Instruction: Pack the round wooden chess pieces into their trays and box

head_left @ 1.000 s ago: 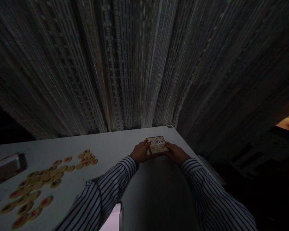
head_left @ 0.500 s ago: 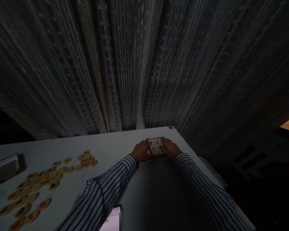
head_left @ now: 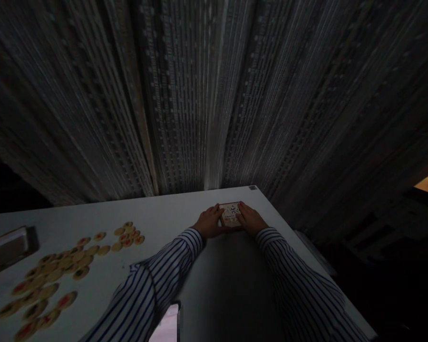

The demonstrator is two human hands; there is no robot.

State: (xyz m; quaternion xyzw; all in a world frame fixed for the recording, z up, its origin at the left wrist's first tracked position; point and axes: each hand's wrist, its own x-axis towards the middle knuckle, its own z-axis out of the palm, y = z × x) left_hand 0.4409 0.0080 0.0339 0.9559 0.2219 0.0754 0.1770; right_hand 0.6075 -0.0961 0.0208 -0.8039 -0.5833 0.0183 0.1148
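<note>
The box (head_left: pixel 230 216) is near the table's (head_left: pixel 178 209) far right corner, well to the right of the loose discs (head_left: pixel 79 257). The left hand (head_left: pixel 208 223) grips its left side and the right hand (head_left: pixel 250 219) its right, squeezing it between them, thumbs over the top. It looks light and stiff, probably smooth on top; the opposite side edges should give the surest hold.

Dim head view, seemingly forward-downward
</note>
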